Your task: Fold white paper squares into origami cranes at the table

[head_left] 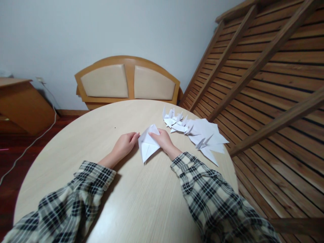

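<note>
- At the centre of the clock, with twelve pointing away from the body: one folded paper (149, 145), white, held over the middle of the table (126, 199), with one sharp corner pointing just past six.
- At three o'clock on the paper: right hand (165, 140), grasping it, thumb laid across the top face, other fingers mostly hidden.
- At nine o'clock: left hand (124, 145), fingers curled, thumb and fingertip drawn together right at the paper's edge; cannot tell if actually pinching it.
- For clean work here, probably best to brace with the right thumb, line up edges and corners before pressing, then run a fingertip firmly along each crease.
- Worth squeezing lightly away from the folds; thin paper, likely to wrinkle or slip out of line.
- At two o'clock, near the right hand: several paper birds (179, 127), points upward.
- Nearer three: loose sheets (211, 131), overlapping, partly under the birds.
- Farther out: headboard (129, 79) between eleven and twelve, slatted wood panel (265, 87) around two, desk (24, 101) toward ten.
</note>
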A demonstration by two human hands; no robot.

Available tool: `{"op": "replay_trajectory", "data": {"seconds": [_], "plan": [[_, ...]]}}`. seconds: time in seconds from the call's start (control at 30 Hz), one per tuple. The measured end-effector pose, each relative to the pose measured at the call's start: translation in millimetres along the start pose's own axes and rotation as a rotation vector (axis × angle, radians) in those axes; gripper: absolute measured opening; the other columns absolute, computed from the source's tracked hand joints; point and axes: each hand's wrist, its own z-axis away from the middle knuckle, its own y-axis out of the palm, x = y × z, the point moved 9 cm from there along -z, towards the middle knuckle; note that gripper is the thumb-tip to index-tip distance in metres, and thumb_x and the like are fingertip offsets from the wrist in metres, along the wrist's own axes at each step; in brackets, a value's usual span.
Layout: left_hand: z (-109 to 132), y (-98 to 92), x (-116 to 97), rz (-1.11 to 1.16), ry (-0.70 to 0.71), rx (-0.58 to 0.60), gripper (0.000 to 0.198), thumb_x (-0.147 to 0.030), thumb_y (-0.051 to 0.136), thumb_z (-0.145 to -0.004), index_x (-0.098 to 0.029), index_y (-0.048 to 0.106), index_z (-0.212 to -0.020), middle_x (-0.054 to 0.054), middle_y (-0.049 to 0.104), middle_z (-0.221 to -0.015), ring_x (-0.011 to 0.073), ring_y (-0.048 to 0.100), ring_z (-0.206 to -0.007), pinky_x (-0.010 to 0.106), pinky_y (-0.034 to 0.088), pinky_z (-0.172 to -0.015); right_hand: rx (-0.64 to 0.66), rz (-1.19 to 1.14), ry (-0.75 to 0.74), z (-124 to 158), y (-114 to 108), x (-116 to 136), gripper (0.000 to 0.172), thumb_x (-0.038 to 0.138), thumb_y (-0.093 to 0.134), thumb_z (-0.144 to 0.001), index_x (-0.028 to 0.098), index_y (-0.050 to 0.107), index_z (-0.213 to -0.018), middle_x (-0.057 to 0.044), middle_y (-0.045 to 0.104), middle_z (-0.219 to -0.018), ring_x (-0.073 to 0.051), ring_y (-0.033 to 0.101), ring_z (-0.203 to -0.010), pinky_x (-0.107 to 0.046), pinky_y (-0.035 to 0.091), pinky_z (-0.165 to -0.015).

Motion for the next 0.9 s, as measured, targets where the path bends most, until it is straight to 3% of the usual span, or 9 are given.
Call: {"op": "replay_trajectory", "data": {"seconds": [0.13, 0.3, 0.53, 0.73, 0.8, 0.9], "plan": [[-2, -1.2, 1, -0.062, 0.113, -0.021, 0.04, -0.038, 0.034, -0.095, -0.018, 0.068, -0.091, 0.012, 0.069, -0.087, 0.024, 0.057, -0.081, 0.038, 0.04, -0.074, 0.01, -0.072, -0.013, 3, -2, 4, 0.026, 0.038, 0.065, -0.078, 0.015, 0.069, -0.087, -0.008, 0.07, -0.083, -0.017, 0.062, -0.071, -0.025, 0.043, -0.058], [-3, 7.5, -8, -0.042, 0.197, 0.018, 0.042, -0.037, 0.031, -0.096, -0.017, 0.066, -0.084, 0.012, 0.066, -0.085, 0.0237, 0.056, -0.082, 0.04, 0.041, -0.081, 0.043, -0.215, -0.014, 9, -3, 11, 0.025, 0.037, 0.065, -0.077, 0.014, 0.065, -0.085, -0.006, 0.069, -0.082, -0.015, 0.059, -0.069, -0.025, 0.043, -0.058], [-2, 14.2, -14, 0.15, 0.182, 0.048, 0.049, -0.043, 0.024, -0.098, -0.018, 0.059, -0.075, 0.008, 0.064, -0.079, 0.0209, 0.056, -0.076, 0.037, 0.043, -0.079, 0.042, -0.44, 0.033, 13, -2, 8, 0.03, 0.04, 0.068, -0.074, 0.015, 0.065, -0.091, -0.009, 0.069, -0.089, -0.017, 0.062, -0.073, -0.029, 0.047, -0.066], [-4, 16.5, -6, 0.435, 0.081, 0.003, 0.044, -0.046, 0.026, -0.097, -0.017, 0.058, -0.101, 0.01, 0.065, -0.097, 0.0211, 0.058, -0.089, 0.036, 0.045, -0.083, 0.015, -0.525, 0.028, 16, -2, 10, 0.034, 0.042, 0.069, -0.074, 0.015, 0.064, -0.095, -0.011, 0.069, -0.097, -0.019, 0.064, -0.081, -0.031, 0.049, -0.073], [-4, 19.6, -4, 0.494, 0.043, 0.025, 0.045, -0.048, 0.024, -0.098, -0.018, 0.055, -0.111, 0.01, 0.064, -0.1, 0.0212, 0.057, -0.088, 0.036, 0.047, -0.08, 0.005, -0.492, 0.038, 17, -3, 10, 0.034, 0.043, 0.067, -0.076, 0.015, 0.064, -0.096, -0.011, 0.069, -0.099, -0.02, 0.064, -0.084, -0.032, 0.05, -0.074], [-4, 24.0, -5, 0.538, 0.024, 0.079, 0.046, -0.049, 0.024, -0.097, -0.018, 0.056, -0.112, 0.011, 0.062, -0.103, 0.0219, 0.056, -0.09, 0.036, 0.047, -0.081, -0.007, -0.459, 0.037, 17, -4, 10, 0.034, 0.044, 0.066, -0.076, 0.016, 0.063, -0.095, -0.01, 0.069, -0.099, -0.02, 0.064, -0.085, -0.032, 0.051, -0.075]]}}
